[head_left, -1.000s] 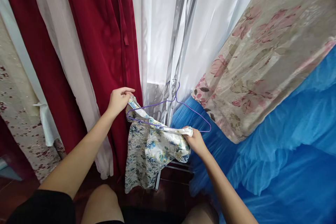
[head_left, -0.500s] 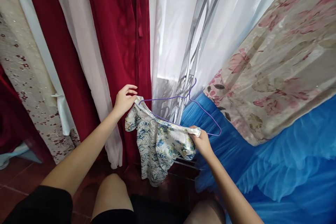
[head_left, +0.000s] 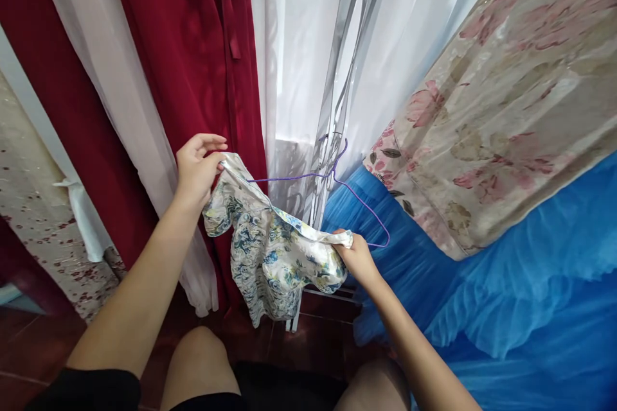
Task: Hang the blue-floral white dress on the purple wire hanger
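A short-sleeved floral blouse [head_left: 277, 263], white with blue and yellow print, hangs stretched between my two hands. My left hand [head_left: 197, 164] pinches its neckline at the left shoulder, the other fingers raised. At the opposite shoulder, my right hand [head_left: 357, 257] is closed on the neckline fabric. A purple wire hanger [head_left: 364, 205] runs behind the blouse: its left end goes in at the neckline, while the right corner sticks out past my right hand. The hanger's hook points up, in front of pale ribbons.
Long garments hang all along the back: dark red cloth [head_left: 193, 64], white cloth [head_left: 303, 45] with grey ribbons [head_left: 354, 19], and a pink-flowered beige fabric [head_left: 520, 109]. Blue tulle [head_left: 506, 295] spreads at the right. Dark red floor tiles [head_left: 313, 334] show below.
In the view, both hands, the blouse and the hanger have shifted left. My left hand has moved further from the right one, pulling the neckline wider and slightly higher at the left shoulder.
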`<state>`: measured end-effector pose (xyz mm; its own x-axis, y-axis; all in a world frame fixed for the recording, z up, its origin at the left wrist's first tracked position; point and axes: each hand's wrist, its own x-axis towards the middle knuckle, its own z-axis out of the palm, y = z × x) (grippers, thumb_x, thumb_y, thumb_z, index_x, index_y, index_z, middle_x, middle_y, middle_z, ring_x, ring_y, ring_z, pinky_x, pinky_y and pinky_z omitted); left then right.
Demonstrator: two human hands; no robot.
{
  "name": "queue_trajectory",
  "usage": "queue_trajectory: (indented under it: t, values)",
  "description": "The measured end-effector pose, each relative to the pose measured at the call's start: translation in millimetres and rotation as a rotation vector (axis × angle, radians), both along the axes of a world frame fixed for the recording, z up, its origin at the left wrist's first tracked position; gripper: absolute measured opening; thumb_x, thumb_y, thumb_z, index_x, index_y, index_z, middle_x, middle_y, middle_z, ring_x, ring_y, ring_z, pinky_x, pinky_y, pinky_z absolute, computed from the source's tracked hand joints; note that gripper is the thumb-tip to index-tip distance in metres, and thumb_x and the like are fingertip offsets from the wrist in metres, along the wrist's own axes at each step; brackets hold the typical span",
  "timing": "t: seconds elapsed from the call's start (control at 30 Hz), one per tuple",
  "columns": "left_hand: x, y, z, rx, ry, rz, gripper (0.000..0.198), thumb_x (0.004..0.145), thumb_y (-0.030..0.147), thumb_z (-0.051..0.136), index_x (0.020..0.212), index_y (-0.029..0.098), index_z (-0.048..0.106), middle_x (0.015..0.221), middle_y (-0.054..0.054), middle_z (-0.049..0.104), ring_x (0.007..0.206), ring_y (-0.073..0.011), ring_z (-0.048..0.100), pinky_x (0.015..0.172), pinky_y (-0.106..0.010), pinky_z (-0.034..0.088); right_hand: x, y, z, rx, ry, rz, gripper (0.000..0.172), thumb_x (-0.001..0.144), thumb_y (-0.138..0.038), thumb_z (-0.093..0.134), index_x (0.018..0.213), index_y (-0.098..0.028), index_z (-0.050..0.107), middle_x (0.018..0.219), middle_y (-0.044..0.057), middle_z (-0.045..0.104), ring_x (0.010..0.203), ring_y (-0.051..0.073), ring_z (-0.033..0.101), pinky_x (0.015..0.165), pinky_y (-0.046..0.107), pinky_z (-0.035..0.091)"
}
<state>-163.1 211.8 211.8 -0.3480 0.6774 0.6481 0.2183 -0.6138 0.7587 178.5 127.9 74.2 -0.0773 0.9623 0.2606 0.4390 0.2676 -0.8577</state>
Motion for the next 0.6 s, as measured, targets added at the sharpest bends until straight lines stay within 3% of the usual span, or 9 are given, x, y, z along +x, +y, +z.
queue_trajectory:
  t: [0.17, 0.27, 0.37, 0.43, 0.5, 0.6]
  values:
    - [56.6, 19.3, -6.7, -0.016, 0.367, -0.161, 0.028, 0.073, 0.007, 0.05, 0.088, 0.015, 0.071, 0.089, -0.004, 0.073, 0.083, -0.0174, 0.067, 0.077, -0.028, 0.052, 1.0, -5.3, -3.6, 0.0, -0.001, 0.019, 0.016, 0.076, -0.017, 0.05, 0.076, -0.018, 0.067, 0.072, 0.001, 0.068, 0.068, 0.019, 0.058, 0.063, 0.027, 0.04]
    - [88.6, 28.1, -21.5, -0.062, 0.619, -0.263, 0.028, 0.081, 0.01, 0.046, 0.09, 0.016, 0.072, 0.091, -0.005, 0.074, 0.082, -0.0183, 0.066, 0.077, -0.029, 0.049, 4.5, -8.7, -2.5, 0.019, -0.051, 0.001, 0.019, 0.072, -0.012, 0.047, 0.075, -0.018, 0.065, 0.073, 0.001, 0.068, 0.069, 0.019, 0.059, 0.064, 0.027, 0.041]
    - [102.3, 24.6, -35.1, -0.064, 0.779, -0.24, 0.027, 0.095, 0.028, 0.045, 0.084, 0.018, 0.068, 0.079, -0.003, 0.069, 0.073, -0.018, 0.062, 0.068, -0.028, 0.043, 9.6, -14.8, 2.0, 0.033, -0.066, 0.003, 0.021, 0.073, -0.012, 0.046, 0.078, -0.018, 0.066, 0.074, 0.001, 0.068, 0.069, 0.019, 0.06, 0.064, 0.027, 0.042]
    - [102.7, 18.1, -41.1, -0.059, 0.851, -0.167, 0.039, 0.098, 0.044, 0.045, 0.073, 0.019, 0.062, 0.063, 0.0, 0.057, 0.059, -0.016, 0.052, 0.059, -0.027, 0.035, 13.3, -23.2, 3.8, 0.076, -0.027, -0.013, 0.027, 0.075, -0.013, 0.048, 0.092, -0.019, 0.068, 0.08, 0.002, 0.069, 0.072, 0.019, 0.06, 0.067, 0.028, 0.044]
    - [100.1, 12.1, -44.3, -0.034, 0.89, -0.115, 0.048, 0.098, 0.051, 0.046, 0.063, 0.019, 0.055, 0.055, 0.002, 0.045, 0.052, -0.0141, 0.042, 0.055, -0.028, 0.027, 18.7, -34.7, 3.2, 0.175, 0.042, -0.131, 0.043, 0.077, -0.015, 0.052, 0.118, -0.02, 0.064, 0.086, 0.002, 0.068, 0.074, 0.019, 0.06, 0.07, 0.029, 0.046]
    - [98.3, 7.7, -45.4, 0.016, 0.89, -0.105, 0.052, 0.098, 0.052, 0.047, 0.057, 0.02, 0.048, 0.053, 0.002, 0.04, 0.051, -0.0134, 0.036, 0.055, -0.029, 0.023, 36.1, -48.8, 3.5, 0.348, 0.157, -0.408, 0.082, 0.078, -0.019, 0.063, 0.153, -0.023, 0.031, 0.082, -0.001, 0.064, 0.07, 0.019, 0.059, 0.069, 0.031, 0.047]
